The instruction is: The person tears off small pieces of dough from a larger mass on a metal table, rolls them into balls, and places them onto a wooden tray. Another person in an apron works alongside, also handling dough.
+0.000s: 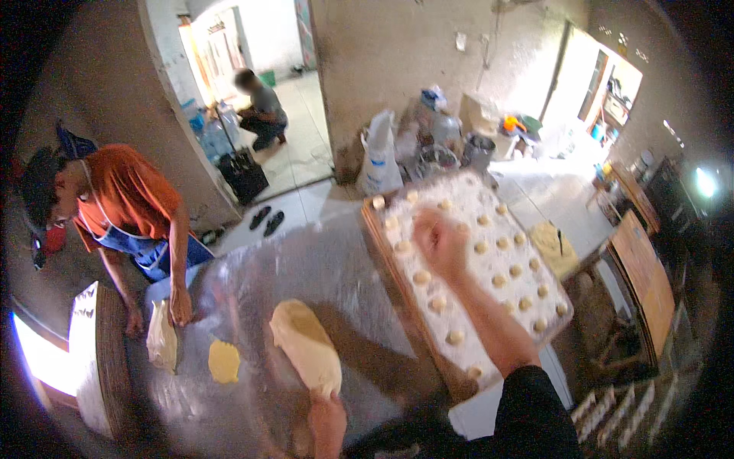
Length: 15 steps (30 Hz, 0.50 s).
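A long pale piece of dough (306,344) lies on the metal table (252,268) in front of me. At its near end, my left hand (327,417) is closed round the dough, with the fingertips partly hidden. My right hand (442,241) is over the floured tray (466,306) on the right, blurred by movement. Its fingers look curled in, and whatever they hold is hidden. Several small round dough balls (498,281) sit spaced out in rows on the tray.
Across the table's left end, a co-worker in an orange shirt (134,187) handles another dough strip (162,336). A flat yellow piece (224,362) lies between us. Stacked boards (103,359) stand at the left edge. Beyond the doorway a person (264,111) crouches. A white sack (378,157) stands by the wall.
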Available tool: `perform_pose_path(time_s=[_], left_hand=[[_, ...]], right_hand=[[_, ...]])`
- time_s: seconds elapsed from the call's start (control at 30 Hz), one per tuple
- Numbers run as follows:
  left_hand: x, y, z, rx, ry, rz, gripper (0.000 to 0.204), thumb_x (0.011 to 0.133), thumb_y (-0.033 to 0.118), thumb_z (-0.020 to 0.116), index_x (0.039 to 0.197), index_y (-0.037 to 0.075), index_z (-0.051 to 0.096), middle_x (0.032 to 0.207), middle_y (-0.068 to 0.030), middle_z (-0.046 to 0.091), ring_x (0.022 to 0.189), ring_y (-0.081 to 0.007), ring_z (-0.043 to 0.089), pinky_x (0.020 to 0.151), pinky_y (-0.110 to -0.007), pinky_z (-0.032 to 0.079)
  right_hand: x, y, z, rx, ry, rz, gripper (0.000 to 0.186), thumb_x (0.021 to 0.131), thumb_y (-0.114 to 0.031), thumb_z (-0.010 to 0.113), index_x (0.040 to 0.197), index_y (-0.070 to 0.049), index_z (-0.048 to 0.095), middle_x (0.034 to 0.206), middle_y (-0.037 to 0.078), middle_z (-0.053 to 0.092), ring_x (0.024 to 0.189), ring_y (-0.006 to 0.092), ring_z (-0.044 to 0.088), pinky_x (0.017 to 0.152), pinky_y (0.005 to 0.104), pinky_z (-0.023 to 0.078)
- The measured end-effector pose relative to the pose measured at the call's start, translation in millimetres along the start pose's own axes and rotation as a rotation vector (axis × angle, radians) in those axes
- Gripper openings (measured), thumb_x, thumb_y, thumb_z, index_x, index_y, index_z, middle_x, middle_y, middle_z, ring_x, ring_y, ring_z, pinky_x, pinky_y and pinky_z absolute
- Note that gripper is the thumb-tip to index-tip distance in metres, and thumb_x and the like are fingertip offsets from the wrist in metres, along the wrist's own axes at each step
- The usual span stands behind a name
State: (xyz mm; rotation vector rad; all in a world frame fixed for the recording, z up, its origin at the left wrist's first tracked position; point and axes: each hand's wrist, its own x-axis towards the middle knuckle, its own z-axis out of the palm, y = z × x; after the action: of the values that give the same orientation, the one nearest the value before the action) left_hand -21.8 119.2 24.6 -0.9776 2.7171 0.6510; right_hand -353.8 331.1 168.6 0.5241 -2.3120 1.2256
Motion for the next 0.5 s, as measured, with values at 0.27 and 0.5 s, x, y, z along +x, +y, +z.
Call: perform_pose_path(time_s=[0.27,0.5], left_hand=[[-26,-13,-2,-0.086,0.183,-0.047,0.052,0.101,0.034,0.057,0.139,-0.002,0.051,0.121,-0.0268,0.067,0.108,-0.0419,0.067,0.093,-0.051,0.052],[-57,18,-31,-0.149,0.053,0.209,0.053,0.105,0.038,0.048,0.140,-0.001,0.053,0.129,-0.0284,0.063,0.118,-0.0420,0.062,0.102,-0.053,0.046]], right_hand=[[38,151,34,-0.472,-0.190,0.295,0.079,0.101,-0.044,0.055,0.163,-0.007,0.020,0.109,0.025,0.071,0.100,0.0427,0.068,0.093,0.0640,0.043],[-295,-33,56,0.723,-1.116,0.950,0.046,0.104,-0.046,0.059,0.126,-0.006,0.066,0.100,0.008,0.073,0.089,0.0259,0.071,0.080,0.0420,0.058]])
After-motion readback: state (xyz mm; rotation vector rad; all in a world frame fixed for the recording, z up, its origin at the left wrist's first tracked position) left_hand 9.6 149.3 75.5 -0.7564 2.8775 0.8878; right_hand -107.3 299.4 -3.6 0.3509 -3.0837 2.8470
